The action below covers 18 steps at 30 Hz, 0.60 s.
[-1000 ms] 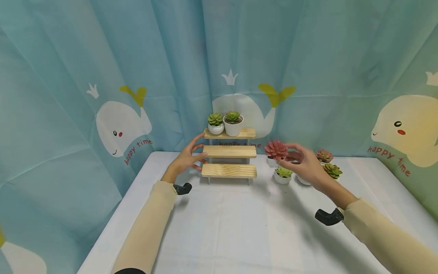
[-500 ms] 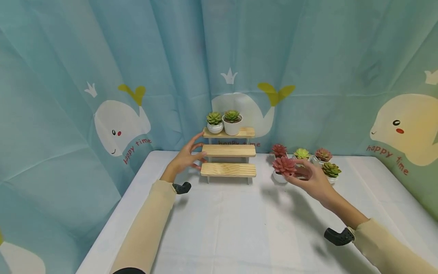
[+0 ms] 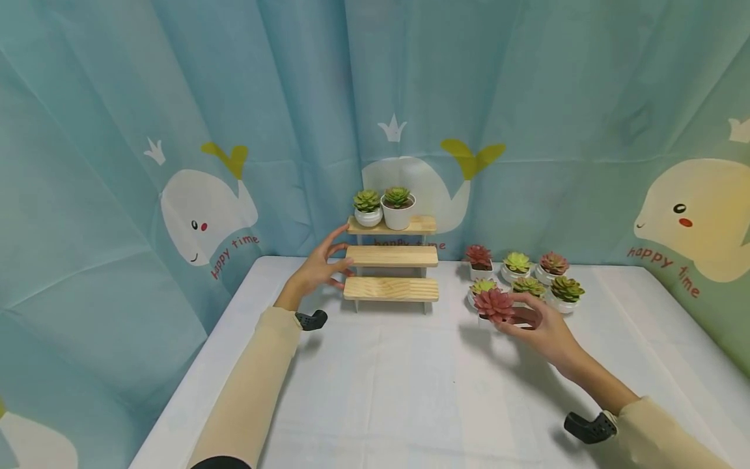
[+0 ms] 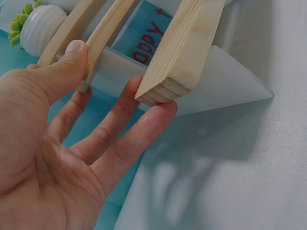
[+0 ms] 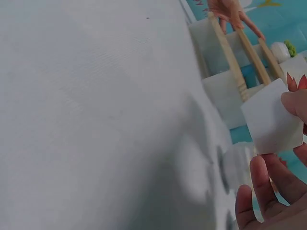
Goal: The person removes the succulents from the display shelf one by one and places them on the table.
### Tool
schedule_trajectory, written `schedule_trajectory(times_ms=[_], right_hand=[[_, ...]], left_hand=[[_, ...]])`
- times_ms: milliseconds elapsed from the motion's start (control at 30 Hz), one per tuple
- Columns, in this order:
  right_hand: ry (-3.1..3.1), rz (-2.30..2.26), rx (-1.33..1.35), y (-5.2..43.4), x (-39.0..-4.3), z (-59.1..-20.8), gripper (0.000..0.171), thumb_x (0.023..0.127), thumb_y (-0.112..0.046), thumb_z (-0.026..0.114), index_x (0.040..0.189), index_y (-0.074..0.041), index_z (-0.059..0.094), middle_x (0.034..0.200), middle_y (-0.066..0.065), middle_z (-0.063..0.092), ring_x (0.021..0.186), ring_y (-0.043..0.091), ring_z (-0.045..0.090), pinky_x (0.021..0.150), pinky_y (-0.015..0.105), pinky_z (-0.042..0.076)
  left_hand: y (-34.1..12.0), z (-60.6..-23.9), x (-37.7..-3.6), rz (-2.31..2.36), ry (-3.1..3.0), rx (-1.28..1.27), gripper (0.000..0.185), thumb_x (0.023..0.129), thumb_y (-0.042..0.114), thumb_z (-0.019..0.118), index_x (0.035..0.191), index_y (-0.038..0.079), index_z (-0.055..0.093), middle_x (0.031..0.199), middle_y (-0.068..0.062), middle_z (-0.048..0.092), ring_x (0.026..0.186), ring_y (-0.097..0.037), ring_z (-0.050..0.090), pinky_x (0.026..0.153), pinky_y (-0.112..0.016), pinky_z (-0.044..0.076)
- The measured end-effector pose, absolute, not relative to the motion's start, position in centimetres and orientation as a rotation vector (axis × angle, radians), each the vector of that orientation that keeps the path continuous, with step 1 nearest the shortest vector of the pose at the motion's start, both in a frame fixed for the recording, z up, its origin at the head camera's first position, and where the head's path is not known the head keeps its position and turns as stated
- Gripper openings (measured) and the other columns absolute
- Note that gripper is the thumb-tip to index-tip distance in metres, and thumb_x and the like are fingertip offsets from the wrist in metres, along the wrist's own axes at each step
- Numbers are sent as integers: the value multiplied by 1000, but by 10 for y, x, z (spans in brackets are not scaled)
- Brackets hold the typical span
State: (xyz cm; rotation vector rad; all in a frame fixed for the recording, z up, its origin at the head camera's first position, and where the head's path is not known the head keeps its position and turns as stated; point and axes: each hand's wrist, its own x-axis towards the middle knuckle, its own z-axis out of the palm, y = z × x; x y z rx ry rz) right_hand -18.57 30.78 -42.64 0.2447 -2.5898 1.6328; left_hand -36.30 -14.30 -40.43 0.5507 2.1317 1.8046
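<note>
My left hand (image 3: pixel 322 267) rests at the left end of a three-tier wooden stand (image 3: pixel 391 257). In the left wrist view the thumb (image 4: pixel 72 60) presses the middle shelf's end and straight fingers (image 4: pixel 139 129) touch the lowest shelf (image 4: pixel 187 52). My right hand (image 3: pixel 533 320) grips a red succulent (image 3: pixel 495 303) by its white square pot (image 5: pixel 271 122), low over the table to the right of the stand. Whether the pot touches the table I cannot tell. Two green succulents (image 3: pixel 368 207) (image 3: pixel 398 208) in white pots stand on the top shelf.
Several potted succulents stand grouped on the white table (image 3: pixel 381 391) just behind my right hand, among them a red one (image 3: pixel 479 259) and a green one (image 3: pixel 566 290). A blue whale-print curtain (image 3: pixel 205 215) closes off the back and sides.
My right hand has carried the red succulent down and toward me, from the height of the middle shelf to just in front of the group of pots. The left hand has stayed at the stand.
</note>
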Motion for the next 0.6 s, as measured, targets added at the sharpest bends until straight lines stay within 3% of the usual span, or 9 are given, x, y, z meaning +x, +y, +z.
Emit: schedule_trajectory(times_ms=[333, 600], right_hand=[[-2610, 1601, 285, 310, -183, -446, 52, 91, -12, 81, 136, 1, 57, 119, 20, 67, 95, 4, 68, 75, 21, 58], [-2630, 1594, 326, 310, -182, -452, 54, 91, -10, 81, 137, 2, 56, 109, 18, 73, 91, 5, 70, 74, 20, 57]], left_hand=[[-142, -405, -364, 1801, 2131, 547, 79, 103, 19, 66, 162, 45, 21, 167, -14, 24, 102, -41, 69, 70, -55, 62], [-142, -404, -363, 1813, 2116, 540, 79, 104, 16, 64, 163, 44, 20, 167, -15, 22, 102, -42, 69, 69, -51, 63]])
